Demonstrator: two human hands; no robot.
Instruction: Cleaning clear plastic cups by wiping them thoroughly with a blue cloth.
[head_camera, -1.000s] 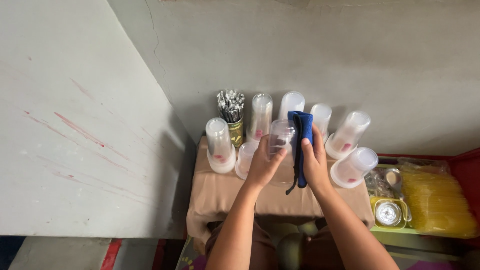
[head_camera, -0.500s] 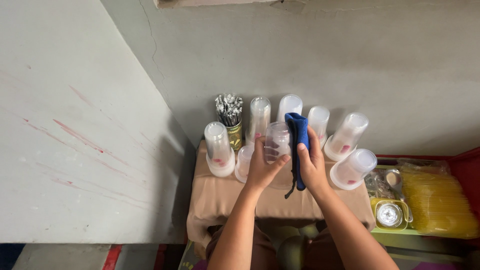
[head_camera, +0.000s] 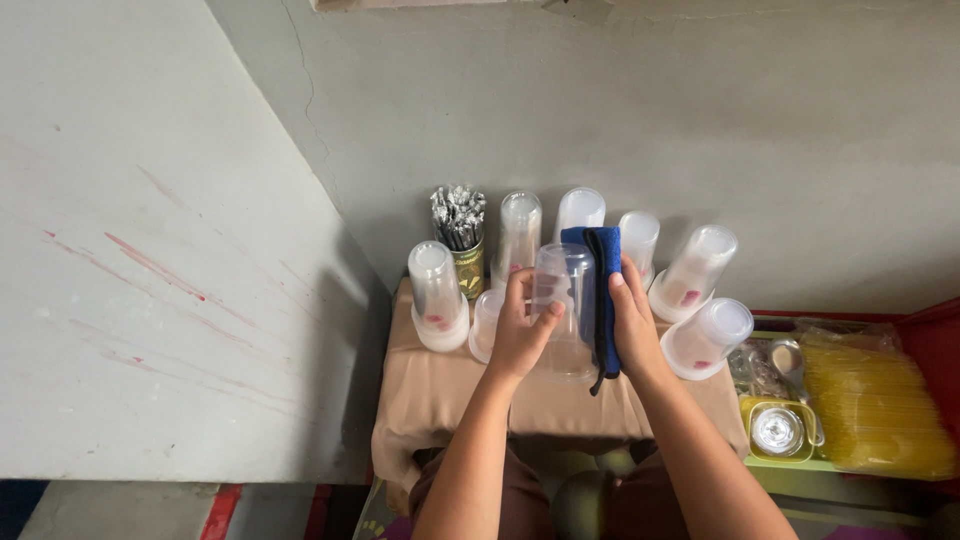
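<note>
Where my right hand (head_camera: 636, 325) presses the blue cloth (head_camera: 598, 290), its palm is hidden behind the fabric, and the cloth covers the right side of the clear plastic cup (head_camera: 563, 310). Item held: one cup, see-through, slightly cloudy, tall and tapered, mouth down, raised above the counter (head_camera: 430, 400) at its middle. My left hand (head_camera: 520, 335) is closed round the cup's left wall, thumb across the front. My right hand is flat against the cloth, fingers up. Behind: upturned cups (head_camera: 437, 295) in a row, tin of wrapped straws (head_camera: 460, 235). The counter's front edge is draped in tan cloth; what lies beneath is hard to make out.
</note>
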